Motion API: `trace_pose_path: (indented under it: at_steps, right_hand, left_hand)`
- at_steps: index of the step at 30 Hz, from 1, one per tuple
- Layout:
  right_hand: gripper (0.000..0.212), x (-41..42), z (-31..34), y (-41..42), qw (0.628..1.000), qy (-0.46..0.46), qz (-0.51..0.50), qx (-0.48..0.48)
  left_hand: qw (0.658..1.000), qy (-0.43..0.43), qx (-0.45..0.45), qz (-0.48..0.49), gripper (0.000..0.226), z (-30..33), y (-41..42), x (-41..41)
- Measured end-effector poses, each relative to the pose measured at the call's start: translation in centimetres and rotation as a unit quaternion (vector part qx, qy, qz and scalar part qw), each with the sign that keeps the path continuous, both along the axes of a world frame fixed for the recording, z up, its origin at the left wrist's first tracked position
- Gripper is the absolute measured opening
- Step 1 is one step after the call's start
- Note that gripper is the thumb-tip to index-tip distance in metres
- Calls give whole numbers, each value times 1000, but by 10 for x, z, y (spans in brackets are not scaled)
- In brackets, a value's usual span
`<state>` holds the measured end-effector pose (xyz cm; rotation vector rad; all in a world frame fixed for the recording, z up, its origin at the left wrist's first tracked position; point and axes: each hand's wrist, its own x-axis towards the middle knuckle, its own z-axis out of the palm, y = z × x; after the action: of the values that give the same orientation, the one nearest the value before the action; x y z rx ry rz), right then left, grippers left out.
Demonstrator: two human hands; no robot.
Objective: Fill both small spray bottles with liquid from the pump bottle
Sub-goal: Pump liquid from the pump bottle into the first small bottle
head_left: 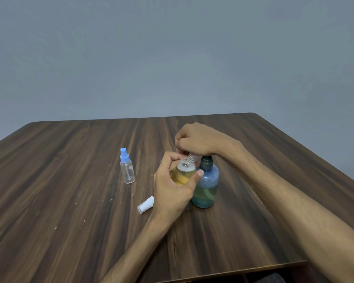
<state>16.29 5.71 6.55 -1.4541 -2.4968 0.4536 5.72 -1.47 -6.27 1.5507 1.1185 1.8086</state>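
Note:
My left hand (173,186) grips a small clear spray bottle (182,174) that holds yellow liquid, with its neck open and tilted toward the pump. My right hand (196,138) is curled over the pump head of the blue pump bottle (206,186), which stands just right of the small bottle; the pump head itself is hidden under the hand. A clear ribbed spout reaches from under my right hand to the small bottle's mouth. A second small spray bottle (127,166), empty with a blue sprayer top, stands upright to the left.
A white cap (145,204) lies on its side on the wooden table (70,201), near my left wrist. Small crumbs dot the tabletop. The table's front edge runs across the lower right, and a grey wall stands behind.

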Motion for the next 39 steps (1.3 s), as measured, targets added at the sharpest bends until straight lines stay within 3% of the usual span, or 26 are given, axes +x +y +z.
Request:
trace_pose_path:
  at_steps: [39]
  right_hand:
    - [26,1,-7,5,1000,2,4,-13]
  left_hand:
    - [1000,-7,4,-2,38,0,1,1]
